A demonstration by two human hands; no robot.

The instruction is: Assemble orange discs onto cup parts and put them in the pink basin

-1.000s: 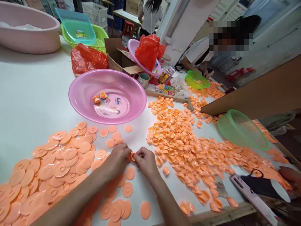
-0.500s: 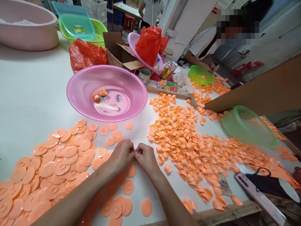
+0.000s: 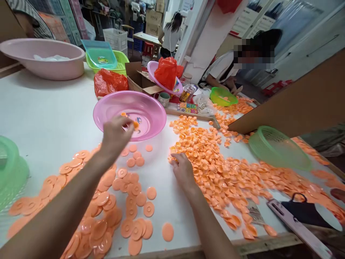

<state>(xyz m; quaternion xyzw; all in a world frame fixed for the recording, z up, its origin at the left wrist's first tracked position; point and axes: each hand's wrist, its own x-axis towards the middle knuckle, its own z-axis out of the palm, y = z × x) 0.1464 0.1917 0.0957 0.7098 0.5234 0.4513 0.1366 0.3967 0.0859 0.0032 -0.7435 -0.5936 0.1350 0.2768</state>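
While the fingers of the left hand (image 3: pixel 116 132) pinch an orange piece (image 3: pixel 136 125) above the pink basin (image 3: pixel 156 114), those of the right hand (image 3: pixel 184 173) stand parted at the left edge of the orange cups (image 3: pixel 207 158); whether they touch a cup I cannot tell. Just past the left fingertips, another orange piece (image 3: pixel 123 114) lies in the basin. Between the two hands, a few flat discs (image 3: pixel 151 193) lie loose on the white counter (image 3: pixel 164 176), and their main heap spreads below the left fingers, partly hidden by the forearm. The cups run away to the right of the right fingers, with a green basket (image 3: pixel 257 144) well beyond, and a phone (image 3: pixel 296 226) and a black mask (image 3: pixel 304 209) near the counter's edge. Farther ahead of the left fingers, behind the basin, are a red bag (image 3: pixel 110 82), a box (image 3: pixel 134 75) and a mug (image 3: pixel 164 99). Ahead and to the right of both hands, well apart from them, a co-worker (image 3: pixel 218 70) bends over a green bowl (image 3: pixel 222 102) among more orange pieces
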